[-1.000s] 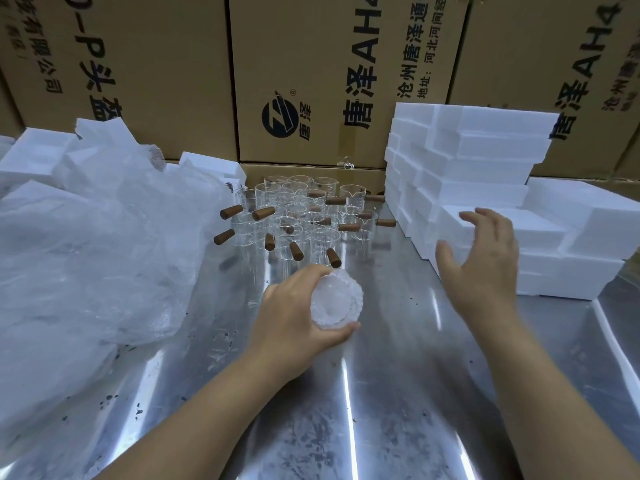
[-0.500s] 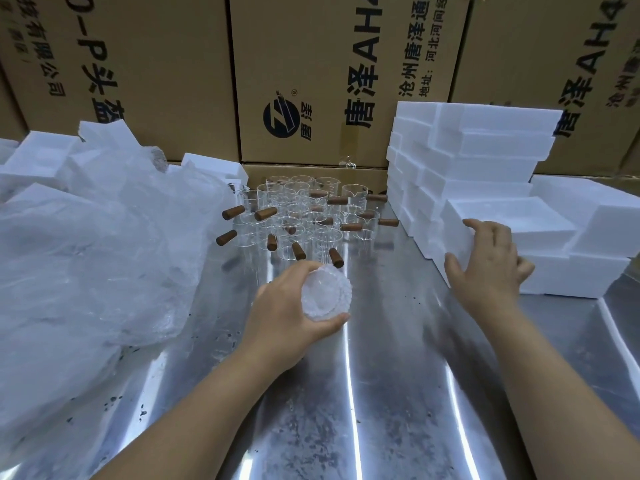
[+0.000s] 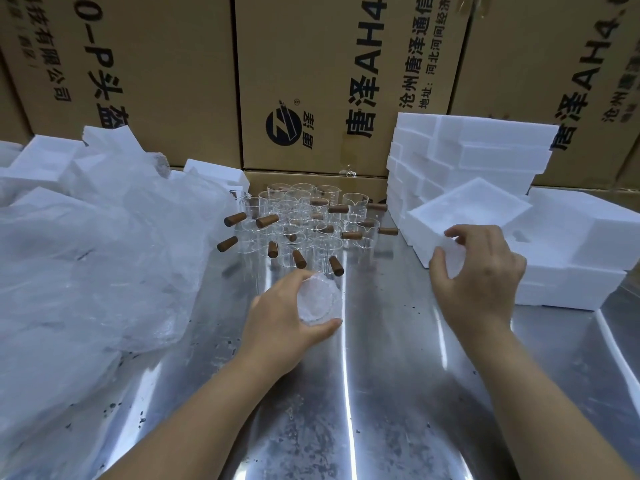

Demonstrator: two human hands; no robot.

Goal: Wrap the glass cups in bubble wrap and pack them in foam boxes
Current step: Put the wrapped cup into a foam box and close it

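bare steel table [image 3: 398, 393] lies open in front, hemmed by bubble wrap [image 3: 86, 265], glass cups [image 3: 304, 220], foam boxes [image 3: 485, 161].

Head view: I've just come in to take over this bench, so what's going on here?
A person is packing at a steel table. Their left hand holds a bubble-wrapped cup over it. Their right hand grips the near edge of an open foam box beside the stack of foam boxes at the right. Unwrapped cups with wooden handles stand grouped at the back, and a heap of bubble wrap lies at the left.
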